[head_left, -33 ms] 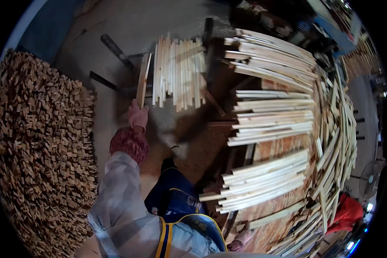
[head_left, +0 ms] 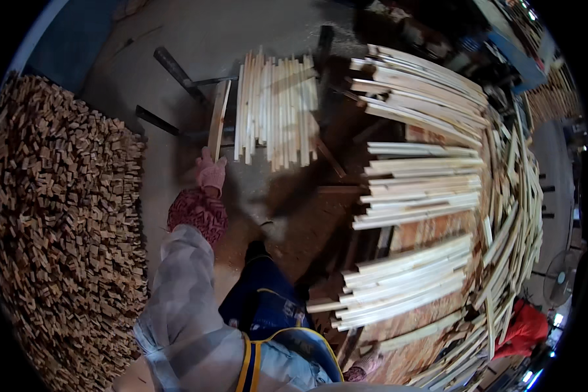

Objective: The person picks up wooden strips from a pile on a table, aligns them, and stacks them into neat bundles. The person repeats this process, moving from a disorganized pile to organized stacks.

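Observation:
My left hand [head_left: 211,173], in a pink glove, reaches forward with its fingers spread. Its fingertips are at the near end of a long wooden strip [head_left: 219,121], which lies on a dark metal stand left of a bundle of pale strips [head_left: 274,111]. My right hand [head_left: 371,363], also gloved, is low at the near edge of a wood-topped table [head_left: 431,225]. It is close to a single strip [head_left: 418,332] there; its fingers are too dim and small to read.
Layered groups of pale strips [head_left: 424,189] cover much of the table, with a loose heap of strips [head_left: 513,242] along its right side. A tall stack of short wood pieces [head_left: 65,228] stands at left. Dark metal legs [head_left: 173,68] stick out from the stand. A person in red [head_left: 526,330] is at far right.
The fingers of my left hand have spread at the strip's near end. My right hand has drawn slightly lower. The view has shifted a little.

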